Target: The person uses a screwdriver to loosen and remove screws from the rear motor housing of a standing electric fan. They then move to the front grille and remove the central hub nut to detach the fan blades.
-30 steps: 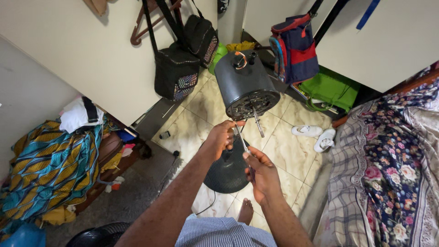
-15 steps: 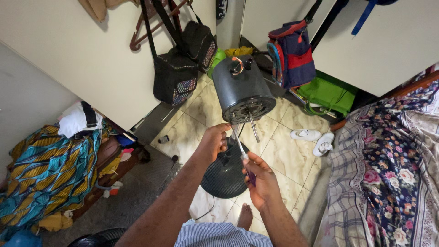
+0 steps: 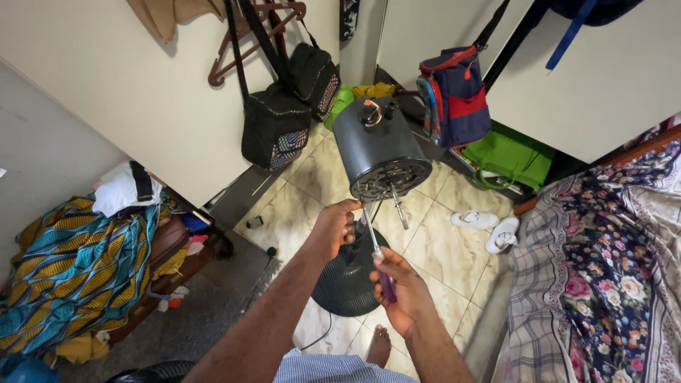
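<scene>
Since a moment ago the screwdriver (image 3: pixel 376 259) has tipped upright toward the fan motor (image 3: pixel 379 152) — right hand (image 3: pixel 399 291) fingers wrapped around its handle, left hand (image 3: pixel 333 228) gripping the pole beneath to steady it

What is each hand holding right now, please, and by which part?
Right hand: screwdriver, by its purple handle. Left hand: grips under the fan motor housing; which part cannot be told.

Black bags (image 3: pixel 277 124), blue-red backpack (image 3: pixel 454 96), white sandals (image 3: pixel 489 227), floral bedsheet (image 3: pixel 603 269).
</scene>
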